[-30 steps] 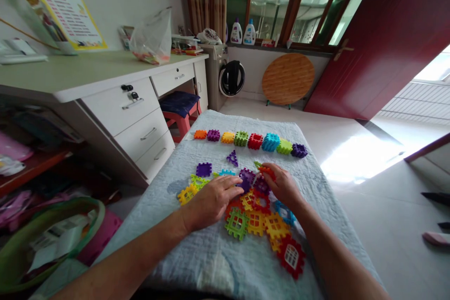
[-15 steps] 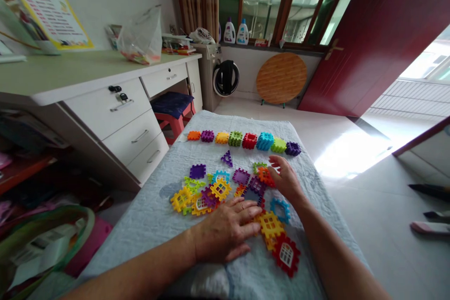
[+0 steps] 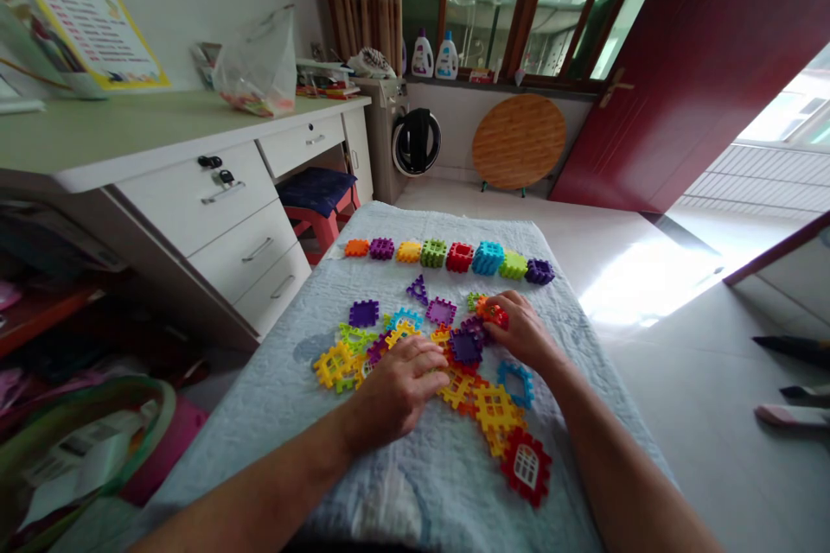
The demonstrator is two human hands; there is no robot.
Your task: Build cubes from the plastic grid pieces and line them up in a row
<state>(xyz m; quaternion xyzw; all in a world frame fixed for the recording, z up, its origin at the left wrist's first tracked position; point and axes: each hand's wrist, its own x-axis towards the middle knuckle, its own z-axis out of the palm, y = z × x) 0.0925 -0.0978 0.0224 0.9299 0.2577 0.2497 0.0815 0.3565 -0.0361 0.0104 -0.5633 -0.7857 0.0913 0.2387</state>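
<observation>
Since the frame from half a second ago, the left hand (image 3: 397,387) has shifted left off the near orange and yellow pieces, the right hand (image 3: 524,330) has closed in around a red piece (image 3: 496,316), and the mauve tile (image 3: 441,311) now lies closer to the purple triangle (image 3: 418,288). The loose pieces lie mid-table on a quilted cloth (image 3: 467,484), with a row of stacks, such as the blue stack (image 3: 488,257), beyond them on the far side. The left fingers are curved and loosely together over the left part of the heap; whether they pinch anything I cannot tell. The right fingers bend about the red piece at the heap's far right, but the thumb's grip is too small to make out. The pieces look like thin moulded plastic, so I'd expect them to be light, stiff, a little slick on flat faces and not very fragile. Opposite notched edges should give the best pinch, as on the yellow window tile (image 3: 496,409); the blue frame (image 3: 528,389) could also be hooked through its opening. Overlapping teeth may snag and drag neighbours, and the soft cloth may give under a fingertip slid beneath an edge.
</observation>
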